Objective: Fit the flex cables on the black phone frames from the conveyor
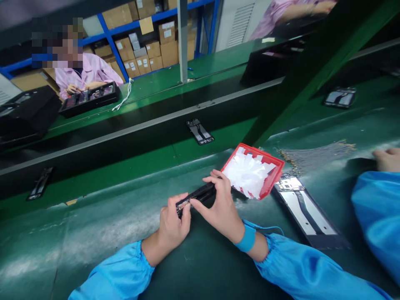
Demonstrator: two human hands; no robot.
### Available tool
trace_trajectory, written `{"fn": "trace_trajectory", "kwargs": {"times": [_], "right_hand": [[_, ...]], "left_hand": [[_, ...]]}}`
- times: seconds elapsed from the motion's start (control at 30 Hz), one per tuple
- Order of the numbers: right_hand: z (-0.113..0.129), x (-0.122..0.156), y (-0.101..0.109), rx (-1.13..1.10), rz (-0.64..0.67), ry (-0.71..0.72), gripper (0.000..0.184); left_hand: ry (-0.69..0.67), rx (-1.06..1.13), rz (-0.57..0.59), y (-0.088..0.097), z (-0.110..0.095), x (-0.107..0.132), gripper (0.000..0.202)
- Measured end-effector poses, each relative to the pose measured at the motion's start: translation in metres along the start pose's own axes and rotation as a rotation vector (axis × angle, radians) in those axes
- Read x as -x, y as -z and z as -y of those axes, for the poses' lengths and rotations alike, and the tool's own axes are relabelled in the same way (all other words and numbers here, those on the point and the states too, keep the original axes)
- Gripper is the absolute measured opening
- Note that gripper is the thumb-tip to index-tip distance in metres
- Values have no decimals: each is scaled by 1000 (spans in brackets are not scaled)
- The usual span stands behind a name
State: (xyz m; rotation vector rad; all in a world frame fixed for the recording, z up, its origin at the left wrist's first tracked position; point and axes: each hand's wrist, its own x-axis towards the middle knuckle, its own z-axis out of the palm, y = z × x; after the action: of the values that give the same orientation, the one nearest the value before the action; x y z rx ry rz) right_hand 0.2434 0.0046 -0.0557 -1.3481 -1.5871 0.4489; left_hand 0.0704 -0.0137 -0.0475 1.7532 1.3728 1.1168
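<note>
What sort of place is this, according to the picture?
Probably an electronics assembly workshop: an open phone-like unit lies on the green worktable, a blue wristband is worn, and cardboard boxes fill shelves behind.

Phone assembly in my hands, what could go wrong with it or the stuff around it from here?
The thumb of your right hand is at the exposed parts near one end of the phone assembly, so a slip might damage them. Your fingers look close to the red tray; a bump could spill its white strips. The blue wrist strap's cord could snag.
</note>
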Motion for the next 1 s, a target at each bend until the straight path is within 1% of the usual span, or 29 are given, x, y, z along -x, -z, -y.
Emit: {"fn": "trace_trajectory", "kwargs": {"times": [0.1, 0.13, 0.2, 0.27, 0.33, 0.4, 0.47, 0.53, 0.6, 0.63, 0.67, 0.73, 0.8, 0.83, 0.93, 1.0], "right_hand": [[0, 0, 0, 10, -7, -7, 48], [0, -1, 1, 10, -1, -3, 47], [-3, -4, 3, 5, 30, 14, 41], [-7, -8, 6, -3, 70, 38, 30], [-12, -11, 8, -2, 103, 59, 24], [-15, -12, 9, 8, 124, 53, 23], [-15, -11, 9, -5, 156, -3, 19], [-13, -8, 9, -58, 252, -70, 16], [-8, -5, 9, -100, 376, -82, 18], [-6, -5, 10, -115, 415, -68, 19], [-5, -4, 10, -132, 421, -55, 19], [-3, -6, 10, -215, 385, -72, 19], [-2, -7, 9, -359, 374, -131, 29], [-2, -7, 9, -419, 383, -157, 30], [-1, -5, 7, -537, 423, -207, 30], [1, -3, 7, -603, 435, -235, 32]], "left_hand": [[1, 8, -41, 1, 4, -8, 27], [26, 25, -42, 3, 5, -12, 28], [127, 101, -14, 8, 9, -20, 32], [246, 209, 35, 15, 12, -30, 39], [323, 331, 73, 23, 15, -39, 48], [366, 500, 82, 30, 17, -47, 59], [393, 674, 79, 33, 18, -52, 67], [386, 741, 83, 31, 18, -53, 68], [349, 673, 80, 25, 16, -49, 65], [333, 616, 70, 21, 14, -45, 63], [323, 560, 59, 17, 12, -41, 60], [317, 478, 69, 8, 7, -33, 53], [305, 446, 129, 2, 1, -25, 47], [293, 434, 164, 0, -1, -21, 44], [270, 364, 225, -2, -8, -15, 36], [267, 316, 219, -2, -11, -13, 33]]}}
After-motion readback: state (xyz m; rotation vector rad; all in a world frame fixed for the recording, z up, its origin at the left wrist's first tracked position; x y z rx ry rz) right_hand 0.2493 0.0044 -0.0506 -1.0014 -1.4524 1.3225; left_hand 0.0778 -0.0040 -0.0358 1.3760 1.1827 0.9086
